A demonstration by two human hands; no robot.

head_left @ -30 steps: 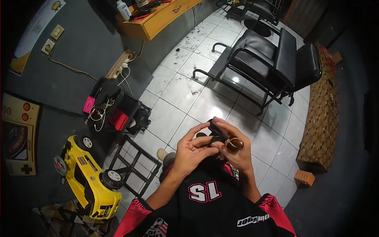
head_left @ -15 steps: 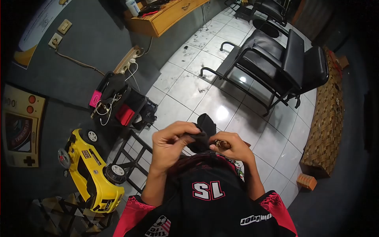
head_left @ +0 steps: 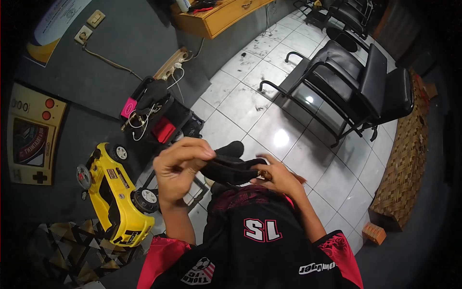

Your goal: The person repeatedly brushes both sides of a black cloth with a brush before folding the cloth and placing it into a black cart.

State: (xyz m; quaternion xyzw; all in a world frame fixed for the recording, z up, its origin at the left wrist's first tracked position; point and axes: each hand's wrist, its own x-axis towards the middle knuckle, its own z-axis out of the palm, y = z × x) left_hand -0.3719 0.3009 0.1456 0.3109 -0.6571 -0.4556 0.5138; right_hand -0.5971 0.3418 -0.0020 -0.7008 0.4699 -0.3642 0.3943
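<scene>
A soft black cloth piece (head_left: 230,169), with an opening or fold along its top edge, is stretched between my hands in front of my waist; its exact kind cannot be made out. My left hand (head_left: 180,166) pinches its left end between thumb and fingers. At the other end, my right hand (head_left: 278,176) is closed on the cloth and also keeps a shiny brown object (head_left: 264,175) in its grasp. A reddish-brown tip (head_left: 299,178) shows beyond that hand. Just behind the cloth is a dark rounded shape (head_left: 234,148).
To the left lies a yellow toy car (head_left: 115,197), near a black cart (head_left: 178,120) with cables and a red item. Ahead right is a black barber-style chair (head_left: 337,77). A woven-covered box (head_left: 399,168) and a brick (head_left: 374,233) line the right side. A wooden drawer shelf (head_left: 221,19) juts from the wall.
My left hand has moved left and slightly up, away from my right, drawing the black cloth out longer and wider. The whole view has shifted a little to the right.
</scene>
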